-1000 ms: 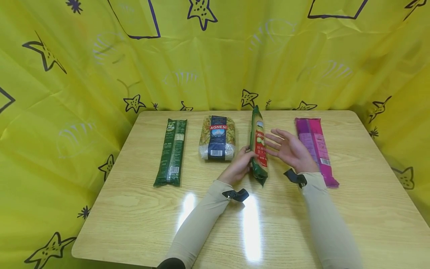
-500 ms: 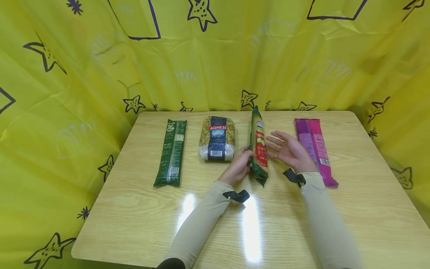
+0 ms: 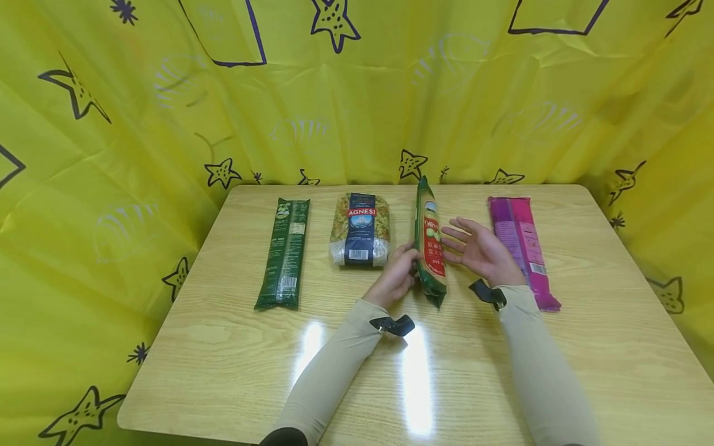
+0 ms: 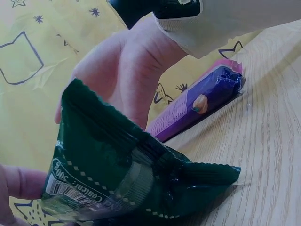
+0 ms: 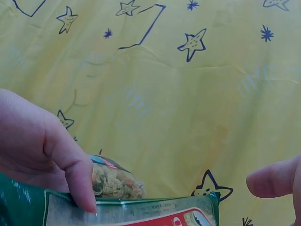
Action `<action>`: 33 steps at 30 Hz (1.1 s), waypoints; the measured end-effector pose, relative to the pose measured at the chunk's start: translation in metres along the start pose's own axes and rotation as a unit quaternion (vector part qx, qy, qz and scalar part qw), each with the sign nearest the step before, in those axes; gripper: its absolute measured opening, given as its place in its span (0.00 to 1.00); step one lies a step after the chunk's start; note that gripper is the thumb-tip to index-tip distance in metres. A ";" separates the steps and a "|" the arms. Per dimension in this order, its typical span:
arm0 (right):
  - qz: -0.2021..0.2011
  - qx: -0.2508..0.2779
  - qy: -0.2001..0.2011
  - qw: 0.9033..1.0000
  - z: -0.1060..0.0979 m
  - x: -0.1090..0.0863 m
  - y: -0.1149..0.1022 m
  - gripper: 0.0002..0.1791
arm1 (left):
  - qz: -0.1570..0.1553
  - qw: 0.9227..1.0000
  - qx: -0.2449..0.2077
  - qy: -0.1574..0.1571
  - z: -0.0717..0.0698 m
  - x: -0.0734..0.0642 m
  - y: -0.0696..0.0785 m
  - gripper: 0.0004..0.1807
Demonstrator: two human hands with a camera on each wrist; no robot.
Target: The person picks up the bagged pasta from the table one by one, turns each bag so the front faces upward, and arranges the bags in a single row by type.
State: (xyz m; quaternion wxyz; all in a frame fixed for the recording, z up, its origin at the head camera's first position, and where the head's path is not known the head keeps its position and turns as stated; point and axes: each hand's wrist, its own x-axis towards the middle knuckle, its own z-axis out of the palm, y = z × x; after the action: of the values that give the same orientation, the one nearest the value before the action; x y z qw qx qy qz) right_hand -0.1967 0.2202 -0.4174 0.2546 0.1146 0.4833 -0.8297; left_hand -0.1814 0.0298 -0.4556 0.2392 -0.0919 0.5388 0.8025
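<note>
My left hand grips a green and red pasta bag by its left edge, thumb on the front. The bag stands tipped on its long side, its printed front turned toward my right hand. That hand is held palm toward the bag with fingers extended; whether the fingertips touch it I cannot tell. In the left wrist view the bag's dark green crimped end fills the foreground, with the right hand behind it. The right wrist view shows the left thumb over the bag's top edge and the right thumb apart from it.
Left of the bag lies an AGNESI pasta pack, and farther left a long green packet. A purple and pink packet lies right, partly behind the right hand. A yellow patterned curtain borders the wooden table.
Hardly anything differs. The pasta bag has turned slightly in my left hand, its top drifting a little left. The right hand has shifted very slightly downward.
</note>
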 end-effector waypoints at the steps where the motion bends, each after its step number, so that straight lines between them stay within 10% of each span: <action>1: 0.000 0.002 -0.001 1.000 0.000 0.000 0.000 0.35 | 0.001 1.000 -0.004 -0.001 0.000 0.000 0.000 0.37; 33: 0.047 -0.022 -0.045 0.998 0.002 0.019 0.019 0.34 | -0.004 0.998 -0.058 -0.021 -0.001 -0.005 0.008 0.27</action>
State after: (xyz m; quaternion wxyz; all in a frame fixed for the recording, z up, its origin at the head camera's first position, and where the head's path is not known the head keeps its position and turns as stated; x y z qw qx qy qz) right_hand -0.2028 0.2047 -0.4383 0.3174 0.0939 0.4832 -0.8105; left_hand -0.1807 0.0252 -0.4475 0.2476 -0.0908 0.4860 0.8332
